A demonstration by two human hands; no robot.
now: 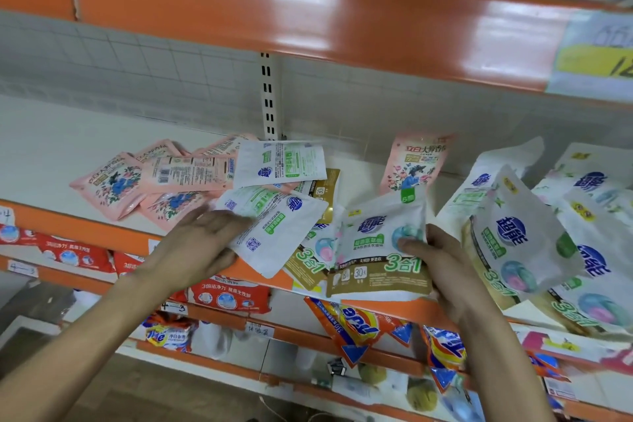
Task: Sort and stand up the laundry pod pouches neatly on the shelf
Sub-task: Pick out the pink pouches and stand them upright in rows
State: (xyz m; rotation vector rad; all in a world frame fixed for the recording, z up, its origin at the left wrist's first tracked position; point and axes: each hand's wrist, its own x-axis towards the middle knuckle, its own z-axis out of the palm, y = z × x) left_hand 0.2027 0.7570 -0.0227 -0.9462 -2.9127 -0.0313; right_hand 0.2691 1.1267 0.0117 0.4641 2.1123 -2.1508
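A white-and-gold pouch (380, 250) near the lower centre of the frame is showing blue brand characters in an oval logo, a large green "3合1" and the figures "8" and "30" on its gold band. The right hand (442, 267) is gripping it by its right edge, thumb pressing on the front, holding it upright over the orange front edge of the shelf (85, 161). Left of it, the left hand (202, 243) is lying palm down with fingers spread on a white pouch (274, 226) that is showing its back, with green label blocks, a blue logo and blue QR codes; whether it is gripping the pouch or only pressing on it cannot be told. Another white pouch showing its back (281, 163) is lying flat just behind it, near the slotted upright.

At centre left, pink floral pouches (113, 185) are lying flat in a loose overlapping heap, one showing a barcode and fine print. One pink pouch (416, 164) is standing against the back wall right of centre, carrying orange characters reading "立白" and a green "6" tag. At the right of the frame, more white-and-gold pouches (520, 233) of the same brand are leaning at slanting angles, "3合1" showing again.

Below, red packs (229, 295) are reading "3倍洁净力", and orange Tide bags (356, 329) are hanging over the lower shelf edge. A yellow price tag (592, 55) at the upper right is too blurred to read fully.
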